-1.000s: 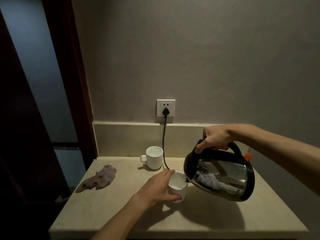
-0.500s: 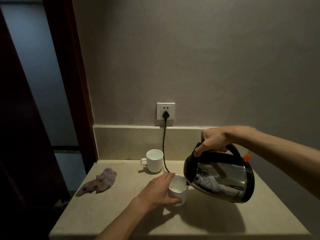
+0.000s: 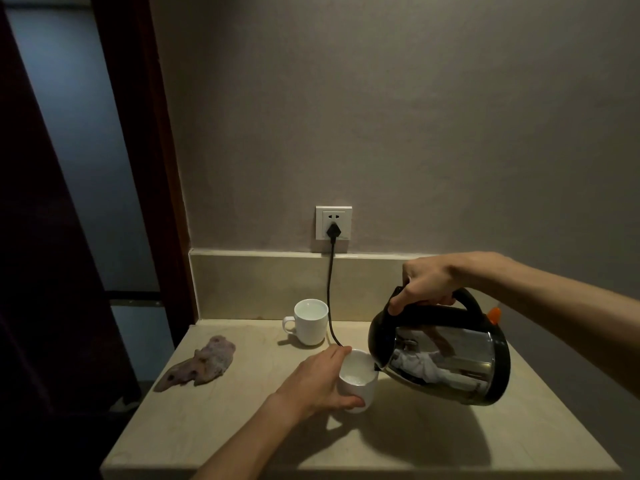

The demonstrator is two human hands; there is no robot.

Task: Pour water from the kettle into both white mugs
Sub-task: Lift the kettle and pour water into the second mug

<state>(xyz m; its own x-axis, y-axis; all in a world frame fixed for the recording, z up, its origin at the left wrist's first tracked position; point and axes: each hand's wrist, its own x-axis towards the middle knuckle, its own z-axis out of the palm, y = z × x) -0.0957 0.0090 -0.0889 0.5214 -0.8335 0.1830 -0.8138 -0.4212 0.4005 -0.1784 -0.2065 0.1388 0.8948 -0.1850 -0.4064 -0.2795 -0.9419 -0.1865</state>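
Note:
A steel kettle (image 3: pixel 446 362) with a black handle and lid hangs tilted to the left, its spout over the near white mug (image 3: pixel 360 379). My right hand (image 3: pixel 429 278) grips the kettle's handle from above. My left hand (image 3: pixel 318 382) is curled round the near mug's left side, and the mug stands on the counter with water showing inside. The far white mug (image 3: pixel 310 322) stands near the back wall with its handle to the left and liquid in it.
The beige stone counter (image 3: pixel 214 417) ends in edges at the front and left. A crumpled purplish cloth (image 3: pixel 201 363) lies at its left. A black cord (image 3: pixel 331 299) runs down from the wall socket (image 3: pixel 333 223) between the mugs. A dark door frame stands left.
The kettle stays tilted over the near mug in all frames, its spout a touch lower now. The camera has tipped up slightly. Both hands keep their holds.

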